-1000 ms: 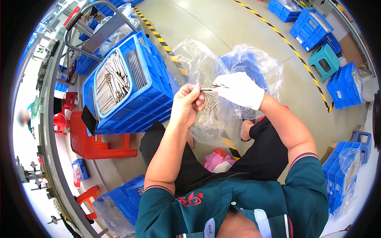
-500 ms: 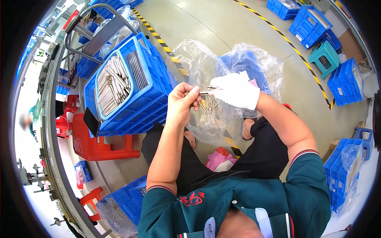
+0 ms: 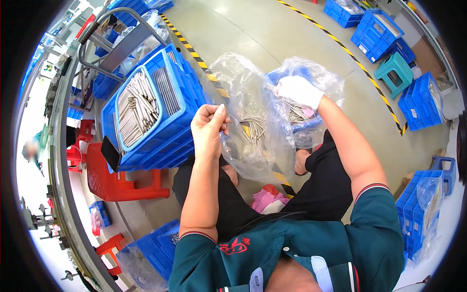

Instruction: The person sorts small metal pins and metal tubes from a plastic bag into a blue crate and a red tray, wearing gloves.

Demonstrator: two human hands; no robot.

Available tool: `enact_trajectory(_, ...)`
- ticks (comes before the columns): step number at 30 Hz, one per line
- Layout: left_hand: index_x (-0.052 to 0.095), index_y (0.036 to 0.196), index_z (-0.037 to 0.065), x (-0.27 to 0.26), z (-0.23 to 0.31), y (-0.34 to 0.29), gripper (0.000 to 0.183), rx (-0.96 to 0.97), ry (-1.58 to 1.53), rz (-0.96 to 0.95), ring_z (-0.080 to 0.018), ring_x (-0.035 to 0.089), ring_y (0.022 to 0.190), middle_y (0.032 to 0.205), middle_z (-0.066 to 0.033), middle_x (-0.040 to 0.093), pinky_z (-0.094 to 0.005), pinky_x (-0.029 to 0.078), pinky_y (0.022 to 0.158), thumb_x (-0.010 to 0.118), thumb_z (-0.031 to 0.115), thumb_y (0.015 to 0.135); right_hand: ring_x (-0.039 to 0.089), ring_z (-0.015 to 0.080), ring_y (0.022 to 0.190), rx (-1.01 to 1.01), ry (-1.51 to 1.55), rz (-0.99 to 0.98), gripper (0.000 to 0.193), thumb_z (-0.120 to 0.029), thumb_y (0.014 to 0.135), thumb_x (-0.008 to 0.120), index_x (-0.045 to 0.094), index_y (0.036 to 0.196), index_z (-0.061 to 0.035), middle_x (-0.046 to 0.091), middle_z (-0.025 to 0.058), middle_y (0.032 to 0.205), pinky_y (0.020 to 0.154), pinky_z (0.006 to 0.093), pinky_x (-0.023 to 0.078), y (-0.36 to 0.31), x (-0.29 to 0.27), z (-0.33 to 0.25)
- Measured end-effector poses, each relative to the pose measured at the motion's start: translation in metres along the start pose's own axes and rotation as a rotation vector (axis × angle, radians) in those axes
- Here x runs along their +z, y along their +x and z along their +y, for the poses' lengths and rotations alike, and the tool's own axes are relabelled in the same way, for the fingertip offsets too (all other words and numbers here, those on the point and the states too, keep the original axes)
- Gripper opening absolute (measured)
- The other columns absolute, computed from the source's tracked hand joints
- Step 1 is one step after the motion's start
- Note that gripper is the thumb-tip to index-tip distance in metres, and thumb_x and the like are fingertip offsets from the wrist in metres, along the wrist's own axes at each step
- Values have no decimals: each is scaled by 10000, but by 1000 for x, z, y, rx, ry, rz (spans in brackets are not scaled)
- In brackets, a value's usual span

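Observation:
My bare left hand (image 3: 209,127) is raised above the left edge of a clear plastic bag (image 3: 233,73). Its thumb presses against the curled fingers; what they hold, if anything, does not show. My right hand (image 3: 297,92) wears a white glove and hangs over a plastic-lined blue bin (image 3: 304,125). Metal pins (image 3: 296,113) lie in that bin just below the glove. The glove's fingers point away to the left, and their grip is hidden. Between the two hands a loose heap of slim metal pins (image 3: 254,134) rests on the clear plastic.
At left, stacked blue crates (image 3: 189,87) bear a blue tray of metal pins (image 3: 141,104), beside a red stool (image 3: 109,175) and a trolley handle (image 3: 121,14). A teal stool (image 3: 395,73) and more blue crates (image 3: 421,104) line the right. Pink cloth (image 3: 267,197) lies between my feet.
My hands were together at a metal pin and have come apart. The gloved right hand has moved right over the bin; the left has shifted slightly left. The pins in the bin now show.

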State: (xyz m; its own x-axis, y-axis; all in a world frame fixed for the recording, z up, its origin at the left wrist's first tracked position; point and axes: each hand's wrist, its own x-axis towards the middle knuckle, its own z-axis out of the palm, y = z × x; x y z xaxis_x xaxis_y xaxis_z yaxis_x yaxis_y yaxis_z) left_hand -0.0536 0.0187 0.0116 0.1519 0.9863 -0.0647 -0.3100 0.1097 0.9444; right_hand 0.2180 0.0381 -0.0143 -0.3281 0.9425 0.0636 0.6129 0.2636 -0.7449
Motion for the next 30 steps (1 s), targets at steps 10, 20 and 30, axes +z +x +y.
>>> enact_trajectory(10,499,781,35,3,-15,-5,117,-167,-54,-13,-74,465,485,642,-58,548,-200,394,435,582,99,832,621,322,811,647,-745,-59,269,-161,810,412,647,869,-43,631,183,874,702,422,475,-37,118,209)
enact_trajectory(20,526,783,47,-2,-12,3,107,-247,-174,-41,-91,438,524,655,-47,524,-229,359,465,563,123,849,573,280,924,187,-638,58,261,-219,857,420,622,928,-70,595,147,1007,763,330,457,32,40,117)
enact_trajectory(30,541,792,56,1,-16,-1,91,-281,-391,-190,-101,437,541,654,-40,513,-230,339,457,577,127,838,564,217,608,-148,-109,116,179,-197,794,590,607,872,-37,599,93,699,578,283,442,-13,31,-93)
